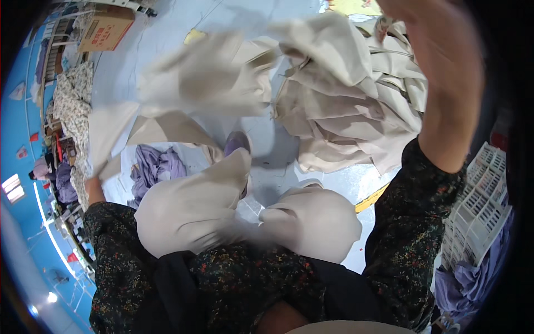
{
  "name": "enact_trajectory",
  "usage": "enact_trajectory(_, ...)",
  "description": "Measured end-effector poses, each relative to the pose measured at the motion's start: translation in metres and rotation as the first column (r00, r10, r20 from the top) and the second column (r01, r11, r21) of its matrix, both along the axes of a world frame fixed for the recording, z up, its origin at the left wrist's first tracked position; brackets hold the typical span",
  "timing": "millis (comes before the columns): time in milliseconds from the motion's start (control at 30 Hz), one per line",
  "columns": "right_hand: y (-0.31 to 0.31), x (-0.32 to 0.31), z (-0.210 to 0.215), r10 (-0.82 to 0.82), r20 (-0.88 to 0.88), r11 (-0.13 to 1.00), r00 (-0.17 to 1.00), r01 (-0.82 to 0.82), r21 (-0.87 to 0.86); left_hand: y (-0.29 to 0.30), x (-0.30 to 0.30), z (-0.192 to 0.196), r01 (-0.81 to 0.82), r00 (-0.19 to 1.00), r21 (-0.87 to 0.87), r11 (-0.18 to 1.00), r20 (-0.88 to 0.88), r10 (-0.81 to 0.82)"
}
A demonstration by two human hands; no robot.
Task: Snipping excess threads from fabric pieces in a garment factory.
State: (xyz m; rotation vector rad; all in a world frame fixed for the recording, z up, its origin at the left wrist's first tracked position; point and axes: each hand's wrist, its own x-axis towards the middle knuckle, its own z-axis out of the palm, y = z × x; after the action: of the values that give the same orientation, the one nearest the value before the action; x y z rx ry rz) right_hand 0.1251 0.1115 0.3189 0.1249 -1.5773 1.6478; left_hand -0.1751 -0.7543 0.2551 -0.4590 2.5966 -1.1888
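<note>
At the left, my left hand is closed on the narrow end of a beige cloth piece. That cloth stretches up and away from it. More beige cloth, smeared by motion, spreads in front of me above the floor. My right arm reaches far forward; my right hand lies at the top edge, cut off and blurred, above a big heap of beige cloth. Its fingers do not show clearly. Pale beige fabric covers my two knees.
Lilac cloth lies on the floor near my left arm. A white plastic crate stands at the right, with purple cloth below it. A cardboard box and floral fabric are at the far left.
</note>
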Motion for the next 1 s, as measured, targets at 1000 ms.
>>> enact_trajectory(1000, -0.158, -0.108, -0.306, -0.221, 0.967, 0.698, 0.123, -0.673, 0.245, 0.511, 0.253, -0.184, 0.301, 0.118, 0.954, -0.005, -0.042, -0.992)
